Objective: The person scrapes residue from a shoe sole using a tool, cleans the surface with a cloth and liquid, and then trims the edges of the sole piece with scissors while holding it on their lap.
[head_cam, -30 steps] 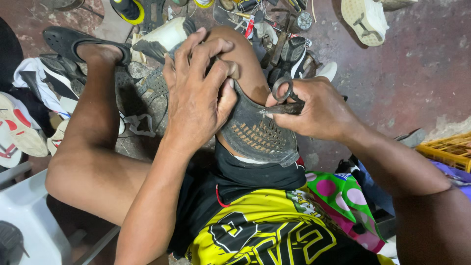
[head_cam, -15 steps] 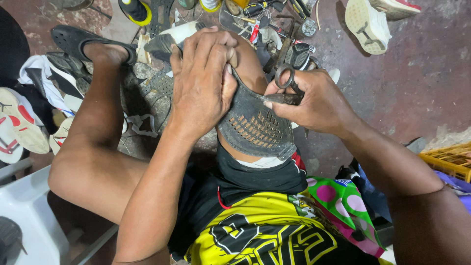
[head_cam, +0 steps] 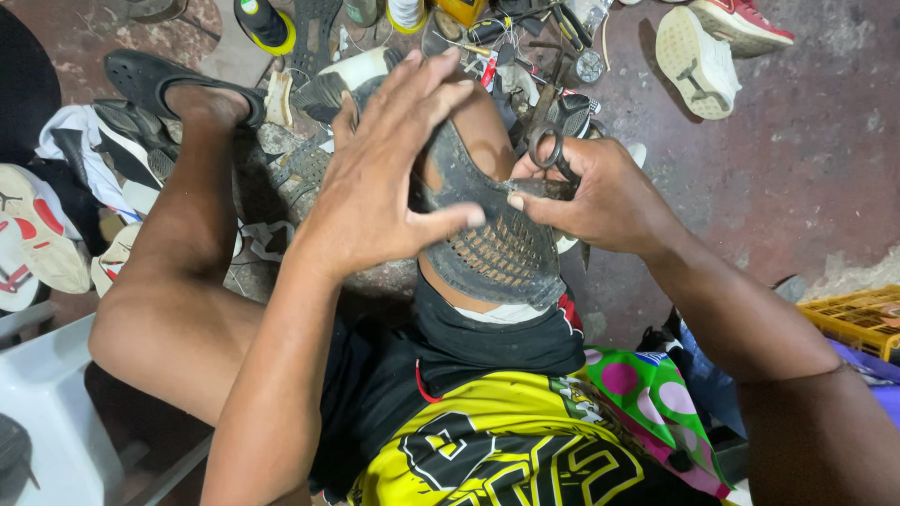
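Observation:
A dark rubber shoe sole [head_cam: 492, 248] with a ridged tread lies over my right knee. My left hand [head_cam: 389, 173] presses it from the left, thumb across the tread and fingers spread upward. My right hand [head_cam: 591, 192] grips a pair of dark metal scissors [head_cam: 548, 150] at the sole's right edge, a finger through one loop. The blades are hidden behind the hand and the sole.
Several shoes, soles and tools litter the reddish concrete floor ahead, including a white sneaker [head_cam: 698, 56] at top right and a black sandal [head_cam: 155, 80] on my left foot. A yellow crate [head_cam: 858, 319] sits at right, a white stool [head_cam: 42, 412] at lower left.
My left hand has opened its fingers and slid left off the top of the sole, showing more tread. My right hand keeps the scissors at the sole's edge.

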